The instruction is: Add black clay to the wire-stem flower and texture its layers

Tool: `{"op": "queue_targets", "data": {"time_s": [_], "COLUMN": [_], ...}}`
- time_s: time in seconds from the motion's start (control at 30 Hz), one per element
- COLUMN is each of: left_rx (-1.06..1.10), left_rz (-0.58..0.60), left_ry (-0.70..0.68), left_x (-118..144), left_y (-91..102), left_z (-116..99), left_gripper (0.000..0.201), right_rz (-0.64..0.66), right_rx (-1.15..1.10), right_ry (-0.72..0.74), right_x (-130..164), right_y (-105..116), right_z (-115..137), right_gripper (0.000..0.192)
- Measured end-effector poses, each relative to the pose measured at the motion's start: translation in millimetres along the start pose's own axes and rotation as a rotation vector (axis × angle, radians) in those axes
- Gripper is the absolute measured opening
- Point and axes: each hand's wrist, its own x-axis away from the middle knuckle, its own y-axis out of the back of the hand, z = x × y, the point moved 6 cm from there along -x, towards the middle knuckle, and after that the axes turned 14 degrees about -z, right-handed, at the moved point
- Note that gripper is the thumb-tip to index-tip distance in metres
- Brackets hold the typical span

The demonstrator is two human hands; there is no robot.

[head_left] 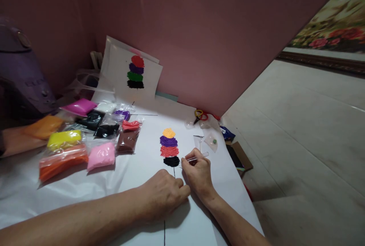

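Right hand (199, 172) pinches a clear thin tool (196, 158), its tip at the black patch (171, 161) at the bottom of a clay stack (169, 147) on the white sheet (148, 173) covering the bench; stack reads orange, purple, red, black from top; left hand (163, 194) loosely curled, holding nothing, resting on the sheet just beside the right; clay bags (85, 135) lie well left; scissors (200, 115) near the pink board (199, 37); a finished sample sheet (134, 73) leans on it.

Both forearms reach forward, left hand (164, 194) curled loosely, right hand (199, 173) with fingers (186, 162) pinched together.
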Motion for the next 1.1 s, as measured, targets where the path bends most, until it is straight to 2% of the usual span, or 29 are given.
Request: {"op": "queue_targets", "data": {"time_s": [0.2,0.43,0.53,0.67,0.8,0.93,1.1], "left_rx": [-0.011,-0.022,-0.027,-0.020,-0.012,-0.008,-0.007], "left_rz": [0.084,0.111,0.145,0.145,0.124,0.126,0.124], "left_ry": [-0.002,0.006,0.006,0.008,0.008,0.012,0.011], "left_x": [-1,0,-2,-3,-1,0,-2], "left_y": [-1.8,-3.2,-2.1,-0.4,-1.8,-4.1,-3.4], "left_z": [0,0,0,0,1,1,2], "left_gripper": [0.011,0.010,0.009,0.009,0.008,0.007,0.009], "right_rz": [-0.021,-0.025,-0.033,-0.060,0.022,0.068,0.100], "right_rx": [0.029,0.032,-0.009,-0.168,-0.342,-0.385,-0.352], "right_ry": [-0.006,-0.039,-0.110,-0.277,-0.395,-0.382,-0.295], "right_x": [0,-2,-2,-3,-6,-10,-12], "right_y": [1,1,1,2,-4,-6,-9], "right_z": [-3,-6,-10,-21,-28,-26,-19], "right_gripper": [0.017,0.015,0.014,0.013,0.018,0.020,0.019]}}
